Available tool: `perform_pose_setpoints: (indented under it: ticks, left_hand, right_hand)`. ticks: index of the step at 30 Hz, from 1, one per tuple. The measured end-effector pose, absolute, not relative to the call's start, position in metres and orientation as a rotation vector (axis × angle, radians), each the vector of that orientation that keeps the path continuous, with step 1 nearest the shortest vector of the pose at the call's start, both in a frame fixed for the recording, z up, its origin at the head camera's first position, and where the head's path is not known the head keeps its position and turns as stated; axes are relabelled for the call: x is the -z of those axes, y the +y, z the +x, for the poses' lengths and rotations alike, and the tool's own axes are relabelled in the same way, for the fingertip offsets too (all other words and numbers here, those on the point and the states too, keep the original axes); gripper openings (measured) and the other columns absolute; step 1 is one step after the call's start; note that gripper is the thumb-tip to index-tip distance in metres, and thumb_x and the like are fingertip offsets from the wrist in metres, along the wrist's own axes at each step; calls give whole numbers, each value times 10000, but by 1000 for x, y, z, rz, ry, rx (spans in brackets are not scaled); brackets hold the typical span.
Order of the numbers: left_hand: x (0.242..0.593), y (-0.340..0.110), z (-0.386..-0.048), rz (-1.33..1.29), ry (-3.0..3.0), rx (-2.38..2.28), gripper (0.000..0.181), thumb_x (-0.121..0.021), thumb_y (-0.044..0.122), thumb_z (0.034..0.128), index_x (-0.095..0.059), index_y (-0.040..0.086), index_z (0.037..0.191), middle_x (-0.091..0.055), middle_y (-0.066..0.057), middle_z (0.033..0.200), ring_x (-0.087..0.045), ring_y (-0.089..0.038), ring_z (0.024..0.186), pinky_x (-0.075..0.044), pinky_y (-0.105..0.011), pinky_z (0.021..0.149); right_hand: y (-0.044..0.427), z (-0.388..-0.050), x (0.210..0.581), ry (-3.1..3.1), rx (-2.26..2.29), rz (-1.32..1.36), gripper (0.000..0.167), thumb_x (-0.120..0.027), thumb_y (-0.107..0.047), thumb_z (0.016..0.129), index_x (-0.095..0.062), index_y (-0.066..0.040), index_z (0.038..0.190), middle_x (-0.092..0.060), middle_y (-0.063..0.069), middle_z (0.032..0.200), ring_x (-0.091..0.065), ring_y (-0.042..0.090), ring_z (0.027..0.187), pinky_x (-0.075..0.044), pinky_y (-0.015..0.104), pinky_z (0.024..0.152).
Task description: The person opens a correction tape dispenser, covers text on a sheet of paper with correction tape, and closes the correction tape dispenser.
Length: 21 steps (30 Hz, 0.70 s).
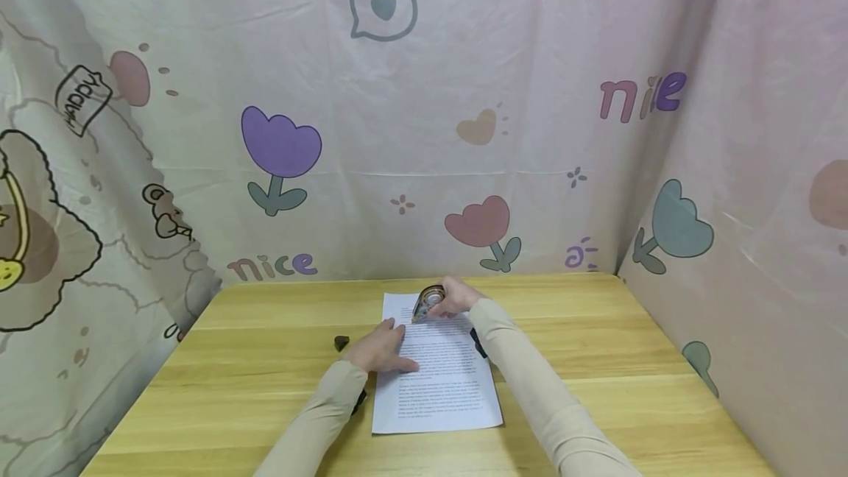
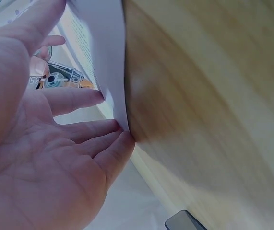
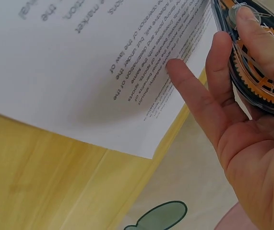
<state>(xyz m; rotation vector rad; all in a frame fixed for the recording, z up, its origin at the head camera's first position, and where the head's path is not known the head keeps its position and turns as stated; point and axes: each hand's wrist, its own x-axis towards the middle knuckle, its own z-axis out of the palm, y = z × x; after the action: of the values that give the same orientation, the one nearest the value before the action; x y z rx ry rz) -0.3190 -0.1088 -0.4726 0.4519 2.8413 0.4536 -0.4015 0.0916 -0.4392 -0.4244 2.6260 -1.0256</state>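
Observation:
A white sheet of printed paper (image 1: 440, 396) lies on the wooden table. My right hand (image 1: 456, 297) grips a correction tape dispenser (image 1: 430, 299) between thumb and fingers, its tip down at the text near the upper part of the sheet. In the right wrist view the dispenser (image 3: 254, 67) shows a clear case with orange gears, and one finger reaches toward the page. My left hand (image 1: 379, 349) rests with extended fingers on the sheet's left edge. The left wrist view shows those fingertips (image 2: 122, 136) at the paper edge.
A small dark object (image 1: 341, 343) lies on the table (image 1: 265, 374) left of the sheet. Dark devices show at both wrists. A patterned cloth (image 1: 397, 131) hangs behind the table's back edge and along both sides.

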Motion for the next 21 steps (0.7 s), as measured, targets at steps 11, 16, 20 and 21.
perform_pose_setpoints:
  ticks: [11, 16, 20, 21]
  left_hand:
    - [473, -108, -318, 431, 2844, -455, 957, -780, 552, 757, -432, -2, 1456, -312, -274, 1548, -341, -429, 1419, -355, -569, 1128]
    - [474, -109, -320, 442, 2848, -459, 954, -781, 549, 758, -437, -9, 1451, -315, -279, 1544, -335, -431, 1422, -348, -568, 1133]
    - [474, -108, -320, 443, 2842, -463, 958, -781, 549, 758, -433, -10, 1454, -312, -278, 1547, -325, -428, 1428, -341, -568, 1137]
    - [474, -108, -320, 443, 2841, -464, 959, -780, 549, 758, -431, -10, 1455, -310, -279, 1547, -324, -429, 1428, -340, -568, 1138]
  right_hand:
    - [96, -404, 439, 2650, 979, -432, 374, -834, -114, 776, -669, 4, 1090, -699, 96, 928, -679, 190, 734, -620, 352, 687]
    - [97, -405, 440, 2657, 977, -434, 377, -839, -121, 770, -673, 2, 1084, -697, 93, 918, -675, 190, 727, -621, 364, 687]
    - [99, -406, 441, 2655, 981, -430, 377, -844, -119, 763, -675, -6, 1081, -692, 81, 911, -673, 199, 753, -620, 375, 701]
    - [100, -407, 441, 2654, 982, -430, 377, -844, -118, 762, -675, -4, 1079, -692, 80, 908, -671, 198, 754, -620, 374, 701]
